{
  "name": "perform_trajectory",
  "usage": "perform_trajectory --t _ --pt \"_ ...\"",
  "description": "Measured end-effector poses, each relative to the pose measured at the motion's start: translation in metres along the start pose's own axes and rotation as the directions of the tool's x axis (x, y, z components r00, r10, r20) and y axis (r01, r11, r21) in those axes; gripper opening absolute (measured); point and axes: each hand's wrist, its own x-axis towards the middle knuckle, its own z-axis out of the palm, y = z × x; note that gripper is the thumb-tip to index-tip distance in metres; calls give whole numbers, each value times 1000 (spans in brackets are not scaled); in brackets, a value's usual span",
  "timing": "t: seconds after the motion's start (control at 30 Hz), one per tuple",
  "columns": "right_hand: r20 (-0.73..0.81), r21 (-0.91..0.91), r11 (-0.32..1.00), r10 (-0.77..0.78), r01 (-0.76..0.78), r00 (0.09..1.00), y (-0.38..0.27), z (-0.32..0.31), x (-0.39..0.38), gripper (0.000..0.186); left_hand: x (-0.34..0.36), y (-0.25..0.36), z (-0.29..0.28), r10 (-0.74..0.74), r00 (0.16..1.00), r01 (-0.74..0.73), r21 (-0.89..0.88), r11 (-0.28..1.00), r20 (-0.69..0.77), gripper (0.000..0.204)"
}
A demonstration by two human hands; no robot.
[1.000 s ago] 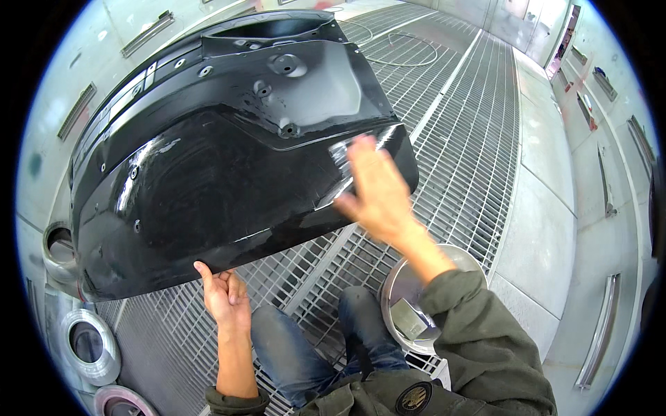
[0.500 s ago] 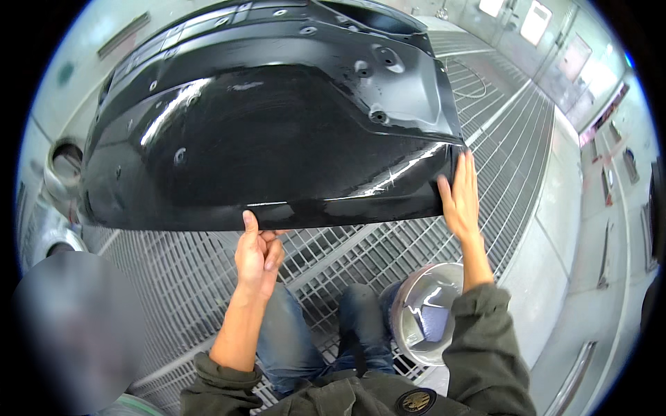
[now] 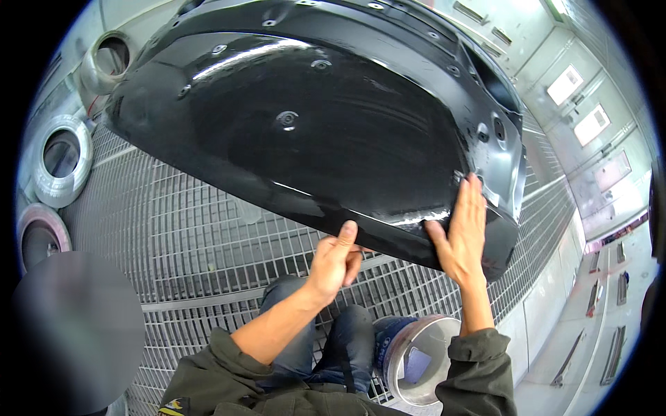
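Note:
A large glossy black car body panel [image 3: 277, 152] with several bolt holes spans the view ahead of me, its near edge slanting down to the right. My left hand [image 3: 333, 269] grips that edge, thumb on top and the other fingers curled partly out of sight underneath. Near the panel's right end, my right hand [image 3: 463, 232] lies flat on the surface, fingers stretched and thumb apart. Below it stands a blue-sided bucket [image 3: 444, 331], with a flat bluish-grey pad [image 3: 417, 365] inside. What supports the panel is hidden.
Metal floor grating [image 3: 201, 243] runs beneath the panel and around my legs. Several tires, among them a pale, silvery tire [image 3: 82, 159], line the left side. A pale wall [image 3: 590, 305] with brackets stands at the right. A blurred round patch covers the lower left.
My view has turned, so the panel now slants across it. My right hand has moved from the panel's right edge onto its face. The left hand still grips the near edge.

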Motion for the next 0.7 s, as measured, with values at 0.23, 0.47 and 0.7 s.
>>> perform_trajectory --t 0.23,0.47,0.7 --pt "-111 61 872 -477 485 872 -156 35 139 92 7 3 -6 -33 996 32 4 999 85 66" --pt "-44 156 760 -632 630 773 -140 15 91 76 2 17 -22 43 999 -43 -28 999 7 43" --pt "16 80 850 -524 521 852 -86 2 90 72 -5 18 -15 86 996 -86 -9 996 2 45"
